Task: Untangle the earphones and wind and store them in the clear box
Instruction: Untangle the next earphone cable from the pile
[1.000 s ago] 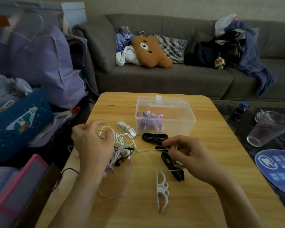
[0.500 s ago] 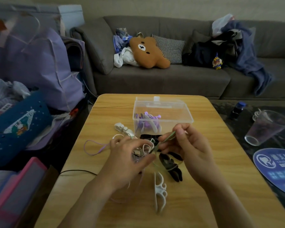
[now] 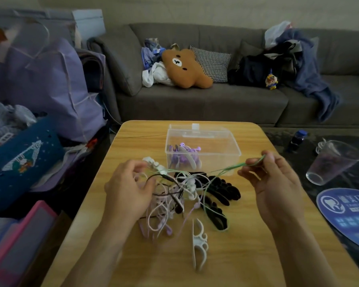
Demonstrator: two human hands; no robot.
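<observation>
At centre frame, my right hand [image 3: 275,183] pinched the green cord [image 3: 228,168] taut while my left hand [image 3: 129,189] gripped the tangle [image 3: 172,195]; gentle pulling seemed wisest to avoid tightening knots.

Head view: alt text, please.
Right hand pinches a green earphone cable, pulling it from the tangle of earphones under the left hand on a wooden table, near the clear box.

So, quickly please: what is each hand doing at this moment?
Left hand: fingers curled in the tangle of earphones, holding it.
Right hand: pinches the green cord.
</observation>
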